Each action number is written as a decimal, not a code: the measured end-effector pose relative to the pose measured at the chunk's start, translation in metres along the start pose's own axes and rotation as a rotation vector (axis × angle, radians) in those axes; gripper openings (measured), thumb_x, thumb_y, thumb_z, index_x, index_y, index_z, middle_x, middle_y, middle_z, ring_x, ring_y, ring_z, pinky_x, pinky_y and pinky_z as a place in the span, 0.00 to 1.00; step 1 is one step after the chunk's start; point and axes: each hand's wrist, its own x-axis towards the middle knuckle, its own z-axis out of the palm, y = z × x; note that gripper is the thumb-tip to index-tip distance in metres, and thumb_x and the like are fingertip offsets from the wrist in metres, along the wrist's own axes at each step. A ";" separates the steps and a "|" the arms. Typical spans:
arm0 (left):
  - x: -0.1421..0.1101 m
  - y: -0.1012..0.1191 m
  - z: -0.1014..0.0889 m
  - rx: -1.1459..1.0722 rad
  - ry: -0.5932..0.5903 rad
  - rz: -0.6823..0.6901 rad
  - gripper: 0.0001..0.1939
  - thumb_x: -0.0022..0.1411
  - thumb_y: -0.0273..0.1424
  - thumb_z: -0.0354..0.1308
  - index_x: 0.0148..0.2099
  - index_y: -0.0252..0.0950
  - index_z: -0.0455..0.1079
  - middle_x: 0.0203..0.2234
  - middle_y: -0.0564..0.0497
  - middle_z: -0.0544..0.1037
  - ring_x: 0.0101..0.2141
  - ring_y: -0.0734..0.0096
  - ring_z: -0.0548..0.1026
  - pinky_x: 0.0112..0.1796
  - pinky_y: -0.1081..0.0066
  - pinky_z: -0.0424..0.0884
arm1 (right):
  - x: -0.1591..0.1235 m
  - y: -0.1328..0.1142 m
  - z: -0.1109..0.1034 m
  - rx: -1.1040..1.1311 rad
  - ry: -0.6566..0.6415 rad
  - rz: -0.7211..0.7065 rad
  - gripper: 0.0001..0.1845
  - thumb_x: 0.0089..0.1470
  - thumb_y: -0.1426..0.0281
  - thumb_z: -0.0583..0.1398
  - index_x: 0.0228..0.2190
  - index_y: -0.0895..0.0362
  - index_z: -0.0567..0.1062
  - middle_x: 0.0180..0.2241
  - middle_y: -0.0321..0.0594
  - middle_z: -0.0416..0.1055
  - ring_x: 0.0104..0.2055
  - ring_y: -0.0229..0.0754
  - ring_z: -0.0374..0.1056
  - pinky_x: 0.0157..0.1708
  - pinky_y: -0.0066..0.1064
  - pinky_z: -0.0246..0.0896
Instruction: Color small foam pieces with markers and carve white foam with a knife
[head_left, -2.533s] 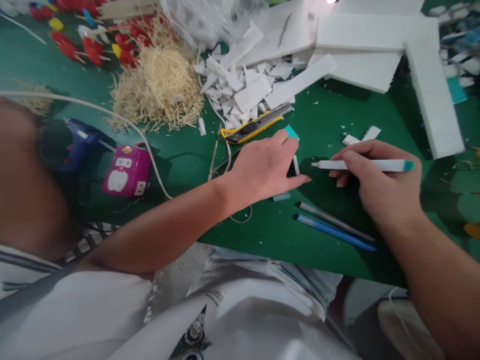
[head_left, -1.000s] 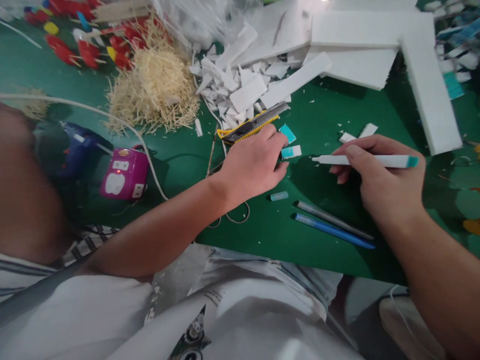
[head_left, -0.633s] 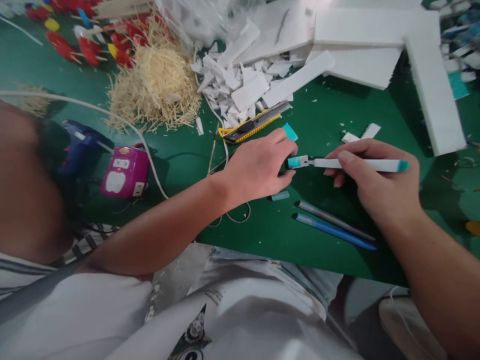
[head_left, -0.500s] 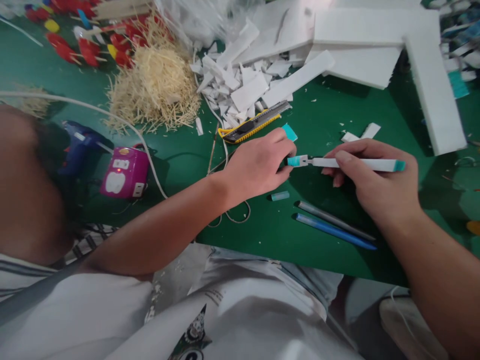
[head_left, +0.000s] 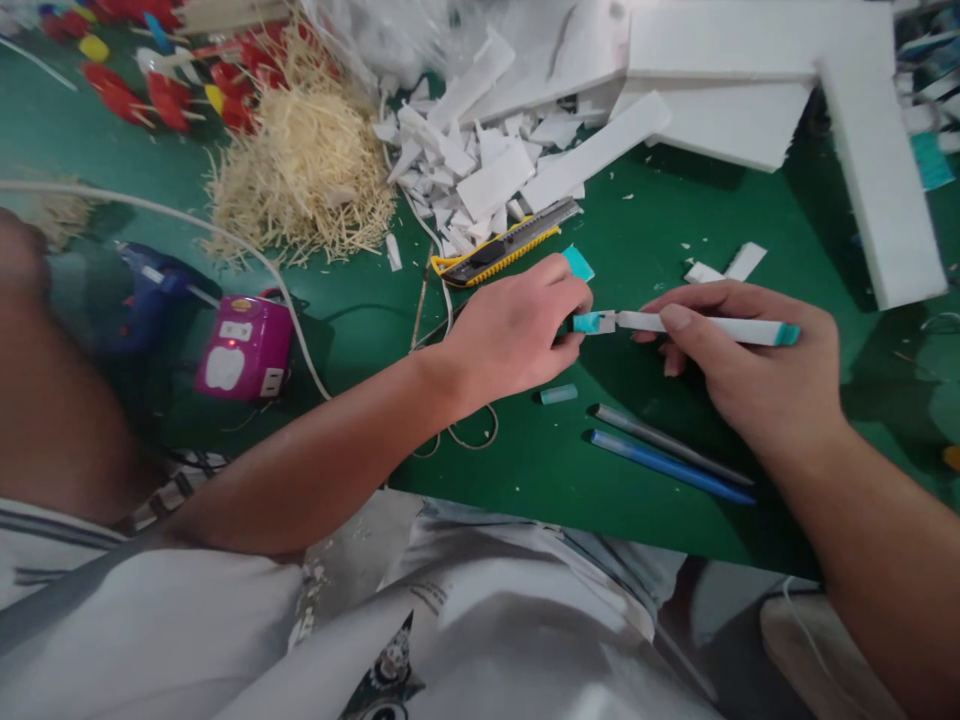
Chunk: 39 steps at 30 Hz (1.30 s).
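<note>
Palm down, the left hand (head_left: 517,325) pinches the small teal-and-white piece (head_left: 595,322) over the green table (head_left: 555,460) — the right hand (head_left: 765,360), fingers closed round the white marker (head_left: 720,327), brings its tip beside that piece, bare green lying between marker and blue pen (head_left: 671,467).

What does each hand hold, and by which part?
Right hand: the white marker, by its barrel near the tip. Left hand: the white-and-turquoise piece, by its turquoise end.
</note>
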 end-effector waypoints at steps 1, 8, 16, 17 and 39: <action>0.000 0.000 0.000 0.001 0.000 0.001 0.10 0.71 0.30 0.58 0.50 0.36 0.78 0.45 0.45 0.78 0.40 0.63 0.78 0.37 0.65 0.70 | 0.000 0.000 0.000 -0.004 -0.003 -0.005 0.04 0.52 0.68 0.69 0.27 0.49 0.85 0.23 0.33 0.79 0.19 0.36 0.65 0.20 0.31 0.62; 0.001 0.000 0.000 0.021 -0.030 -0.008 0.10 0.71 0.31 0.57 0.50 0.36 0.78 0.46 0.45 0.77 0.40 0.62 0.79 0.36 0.66 0.70 | 0.001 0.005 0.001 0.022 0.010 -0.011 0.05 0.53 0.65 0.70 0.27 0.50 0.85 0.24 0.34 0.79 0.19 0.35 0.66 0.20 0.30 0.63; 0.001 -0.003 -0.002 0.023 -0.051 0.012 0.11 0.72 0.31 0.56 0.51 0.35 0.77 0.46 0.44 0.78 0.41 0.61 0.80 0.35 0.66 0.70 | 0.002 0.006 -0.001 -0.002 -0.012 -0.001 0.07 0.54 0.68 0.70 0.25 0.48 0.85 0.22 0.34 0.79 0.19 0.36 0.67 0.19 0.30 0.63; 0.001 -0.003 -0.002 0.026 -0.053 0.011 0.12 0.72 0.31 0.56 0.52 0.35 0.78 0.46 0.44 0.78 0.40 0.61 0.80 0.35 0.66 0.70 | 0.002 0.007 -0.001 0.007 0.015 -0.011 0.05 0.55 0.68 0.70 0.27 0.47 0.86 0.24 0.34 0.80 0.19 0.37 0.67 0.19 0.31 0.64; 0.001 -0.006 -0.003 0.041 0.004 0.098 0.10 0.75 0.29 0.55 0.49 0.35 0.78 0.41 0.47 0.77 0.34 0.63 0.78 0.33 0.65 0.69 | 0.000 0.010 -0.007 -0.075 -0.071 -0.054 0.07 0.58 0.70 0.70 0.27 0.50 0.85 0.23 0.33 0.78 0.22 0.35 0.69 0.23 0.26 0.68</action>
